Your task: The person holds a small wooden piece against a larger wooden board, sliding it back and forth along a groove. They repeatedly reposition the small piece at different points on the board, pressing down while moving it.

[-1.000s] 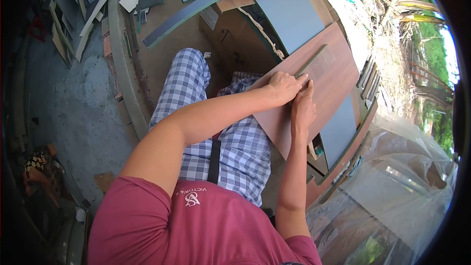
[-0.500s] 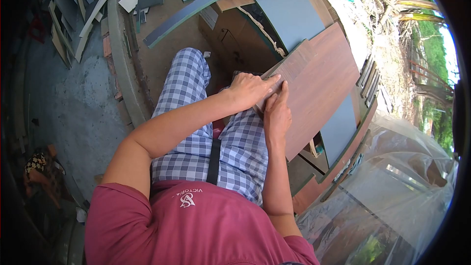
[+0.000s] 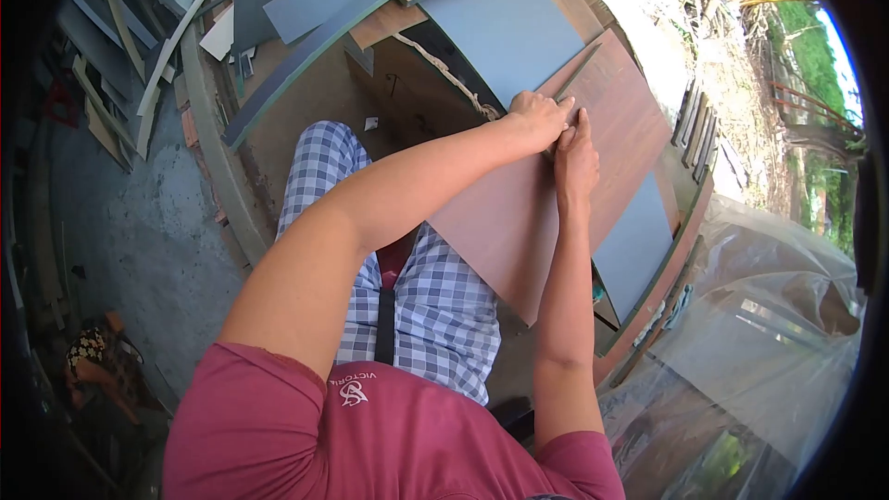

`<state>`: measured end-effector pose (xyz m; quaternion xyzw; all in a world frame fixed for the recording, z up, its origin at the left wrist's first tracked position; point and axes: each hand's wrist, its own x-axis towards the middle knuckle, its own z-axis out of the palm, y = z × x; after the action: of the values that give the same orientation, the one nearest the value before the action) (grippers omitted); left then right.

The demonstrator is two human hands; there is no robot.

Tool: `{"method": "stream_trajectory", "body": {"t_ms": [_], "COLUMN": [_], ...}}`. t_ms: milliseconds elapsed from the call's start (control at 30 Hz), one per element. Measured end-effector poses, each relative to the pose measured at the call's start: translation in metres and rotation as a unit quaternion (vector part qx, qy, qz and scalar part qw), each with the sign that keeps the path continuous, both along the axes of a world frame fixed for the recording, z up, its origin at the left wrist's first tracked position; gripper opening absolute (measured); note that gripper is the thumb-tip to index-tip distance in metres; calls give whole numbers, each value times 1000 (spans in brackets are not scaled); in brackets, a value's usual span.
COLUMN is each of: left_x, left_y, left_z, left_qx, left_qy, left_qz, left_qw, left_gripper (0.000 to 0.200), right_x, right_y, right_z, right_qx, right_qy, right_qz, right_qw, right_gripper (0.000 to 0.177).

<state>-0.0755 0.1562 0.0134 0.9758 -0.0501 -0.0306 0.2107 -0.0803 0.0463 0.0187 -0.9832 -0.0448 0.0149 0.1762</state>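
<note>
A brown wood-grain panel (image 3: 625, 120) lies in front of me, its near part reaching over my right thigh. Upon it, a narrow wooden strip (image 3: 581, 72) shows as a thin dark edge running away from my fingers. My left hand (image 3: 537, 120) is closed on the strip from the left, with its index finger stretched along it. My right hand (image 3: 578, 162) grips from the near right side, index finger pointing up, close beside the left fingertips. The fingers hide the near end of the strip.
Blue-grey boards (image 3: 500, 32) lie beneath and beyond the panel. A long curved strip (image 3: 333, 37) arches across the back left. Offcuts (image 3: 111, 83) lean at the far left. Clear plastic sheeting (image 3: 741, 343) covers things at right.
Both hands have moved away from me and to the right across the panel. More of the panel now shows on the near side, and the strip appears turned more on edge.
</note>
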Motion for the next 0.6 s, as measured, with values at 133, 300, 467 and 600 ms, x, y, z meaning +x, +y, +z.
{"method": "stream_trajectory", "body": {"t_ms": [133, 300, 467, 600], "left_x": [59, 89, 86, 72], "left_y": [-20, -41, -42, -46], "left_z": [-4, 3, -4, -5], "left_qx": [10, 43, 35, 48], "left_qy": [27, 63, 47, 63], "left_qz": [19, 45, 46, 50], "left_qw": [999, 996, 997, 996], "left_gripper": [50, 49, 48, 48], "right_x": [57, 92, 89, 70], "right_y": [-11, -22, -25, -28], "right_z": [0, -4, -2, 0], "right_qx": [-14, -8, 5, 0], "right_qy": [2, -6, -1, 3], "right_qz": [-25, -43, -42, -39], "right_qw": [1000, 999, 999, 999], "right_gripper": [48, 50, 50, 50]}}
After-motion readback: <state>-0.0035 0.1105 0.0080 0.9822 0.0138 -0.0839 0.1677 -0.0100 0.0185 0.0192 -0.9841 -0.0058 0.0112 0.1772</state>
